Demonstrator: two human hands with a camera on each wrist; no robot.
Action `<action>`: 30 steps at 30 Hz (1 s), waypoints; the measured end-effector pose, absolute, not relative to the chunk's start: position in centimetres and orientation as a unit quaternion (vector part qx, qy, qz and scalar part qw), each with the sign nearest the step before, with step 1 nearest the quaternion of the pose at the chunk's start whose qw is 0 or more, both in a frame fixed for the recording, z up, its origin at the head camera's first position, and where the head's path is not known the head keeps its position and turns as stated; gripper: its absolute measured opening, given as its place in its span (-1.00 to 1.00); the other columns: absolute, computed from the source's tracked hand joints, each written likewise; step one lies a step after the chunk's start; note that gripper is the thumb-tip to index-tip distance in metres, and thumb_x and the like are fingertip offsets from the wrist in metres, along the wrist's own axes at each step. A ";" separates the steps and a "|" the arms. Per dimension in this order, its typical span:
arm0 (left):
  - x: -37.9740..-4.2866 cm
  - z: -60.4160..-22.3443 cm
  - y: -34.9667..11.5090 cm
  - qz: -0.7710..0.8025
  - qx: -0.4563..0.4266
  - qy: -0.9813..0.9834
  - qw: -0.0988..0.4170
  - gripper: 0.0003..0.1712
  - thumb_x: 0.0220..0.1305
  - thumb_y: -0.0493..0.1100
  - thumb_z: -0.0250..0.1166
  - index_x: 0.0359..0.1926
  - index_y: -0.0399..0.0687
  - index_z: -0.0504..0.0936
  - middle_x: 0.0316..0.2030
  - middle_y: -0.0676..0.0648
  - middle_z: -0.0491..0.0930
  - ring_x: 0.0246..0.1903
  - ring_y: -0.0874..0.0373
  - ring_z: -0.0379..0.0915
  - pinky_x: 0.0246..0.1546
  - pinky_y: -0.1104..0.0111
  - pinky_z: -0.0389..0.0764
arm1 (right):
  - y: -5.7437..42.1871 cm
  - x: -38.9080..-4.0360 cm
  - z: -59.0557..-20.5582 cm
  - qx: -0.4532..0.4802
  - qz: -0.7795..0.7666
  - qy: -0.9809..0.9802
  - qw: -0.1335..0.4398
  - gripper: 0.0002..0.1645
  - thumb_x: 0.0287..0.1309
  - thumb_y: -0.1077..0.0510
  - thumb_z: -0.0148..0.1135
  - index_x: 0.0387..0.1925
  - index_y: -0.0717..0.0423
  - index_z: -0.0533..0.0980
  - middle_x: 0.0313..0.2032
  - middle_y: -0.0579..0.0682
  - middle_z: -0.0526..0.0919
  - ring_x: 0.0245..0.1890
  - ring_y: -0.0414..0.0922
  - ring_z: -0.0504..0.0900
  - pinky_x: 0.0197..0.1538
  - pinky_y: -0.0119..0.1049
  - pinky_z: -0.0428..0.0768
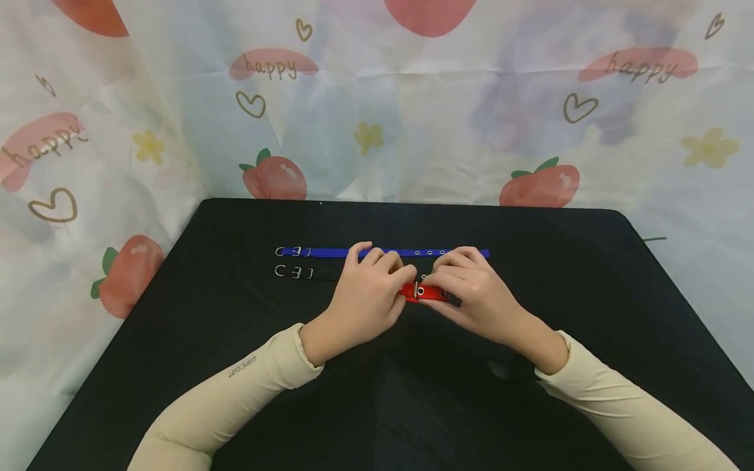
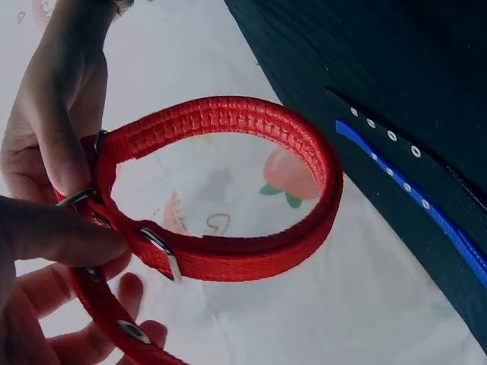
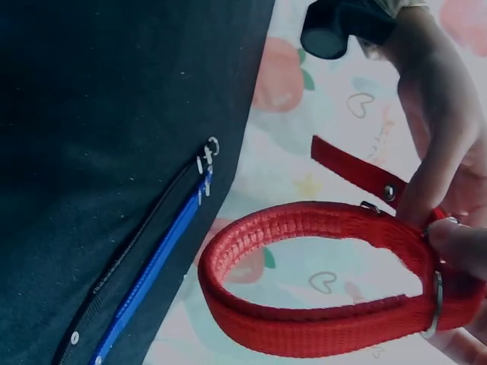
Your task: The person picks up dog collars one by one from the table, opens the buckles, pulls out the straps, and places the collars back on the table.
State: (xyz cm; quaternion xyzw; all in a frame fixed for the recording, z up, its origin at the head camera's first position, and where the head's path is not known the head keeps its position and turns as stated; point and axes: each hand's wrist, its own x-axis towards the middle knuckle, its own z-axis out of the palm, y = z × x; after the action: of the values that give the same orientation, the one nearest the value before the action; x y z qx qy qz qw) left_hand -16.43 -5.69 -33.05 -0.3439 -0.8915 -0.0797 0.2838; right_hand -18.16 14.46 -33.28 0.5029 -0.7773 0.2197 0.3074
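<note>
A red collar [image 1: 434,292] is bent into a loop, raised between both hands. My left hand [image 1: 368,294] pinches it on the left of its metal buckle [image 1: 415,290]; my right hand [image 1: 471,288] grips it on the right with thumb and fingers. The left wrist view shows the padded inner side of the red loop [image 2: 304,228], a D-ring [image 2: 161,255] and fingertips close about the buckle. In the right wrist view, the free strap end [image 3: 350,167] with an eyelet sticks out beyond the hands. Fingers partly hide the buckle.
Behind the hands, a blue collar [image 1: 330,252] lies straight across the black table [image 1: 235,405]. Parallel and nearer lies a black collar [image 1: 324,274], partly covered by the left hand. Both have buckles at the left end. A printed cloth [image 1: 412,131] hangs behind the table.
</note>
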 end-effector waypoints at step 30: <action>-17.3 -33.5 -6.4 -0.137 -0.406 -0.856 0.288 -0.59 -0.07 0.13 0.47 -0.24 0.04 0.63 -0.33 0.12 0.69 -0.27 0.22 0.55 0.29 -0.03 0.22 | 14.8 -17.6 -32.7 0.451 0.229 -0.827 0.245 -0.72 -0.24 0.17 0.53 -0.38 0.12 0.64 -0.32 0.04 0.66 -0.18 -0.03 0.55 -0.03 0.00 0.45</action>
State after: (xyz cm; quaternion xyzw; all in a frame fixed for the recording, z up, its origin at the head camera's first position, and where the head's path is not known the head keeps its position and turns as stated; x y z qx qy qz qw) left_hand -17.30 -6.42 -33.54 -0.4063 -0.8563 -0.1366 0.2881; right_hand -17.58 14.78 -32.69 0.4506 -0.8273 0.2294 0.2447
